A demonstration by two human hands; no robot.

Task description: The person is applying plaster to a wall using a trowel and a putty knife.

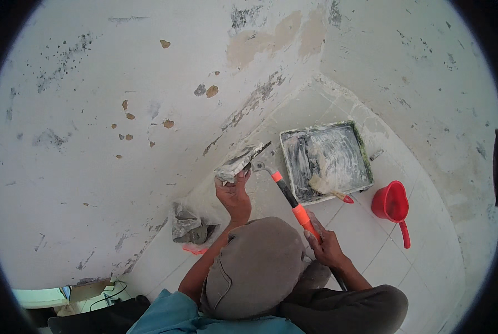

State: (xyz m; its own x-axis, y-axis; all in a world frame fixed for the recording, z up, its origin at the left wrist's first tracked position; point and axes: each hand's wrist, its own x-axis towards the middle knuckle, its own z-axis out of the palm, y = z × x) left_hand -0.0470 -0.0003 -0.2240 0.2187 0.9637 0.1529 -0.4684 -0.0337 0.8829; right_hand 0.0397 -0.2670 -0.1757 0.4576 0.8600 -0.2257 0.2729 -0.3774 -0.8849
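My left hand (235, 196) is raised beside the left wall, its fingers gripping a flat, putty-smeared metal piece (235, 166) that looks like a blade or trowel. My right hand (328, 249) is closed around the orange grip of a long-handled scraper (286, 192) with black and orange sections. The scraper's grey head reaches up to the smeared piece by my left hand; whether the two are joined I cannot tell. To the right of the scraper lies a shallow tray (338, 147) streaked with white paste. A paintbrush (330, 189) rests across its near edge.
A red dipper (391, 203) stands on the tiled floor to the right. Below my left hand, a crumpled plastic bag (188, 222) with grey material sits against the wall (93, 183), which is patched and chipped. A cable (110, 292) runs at the lower left.
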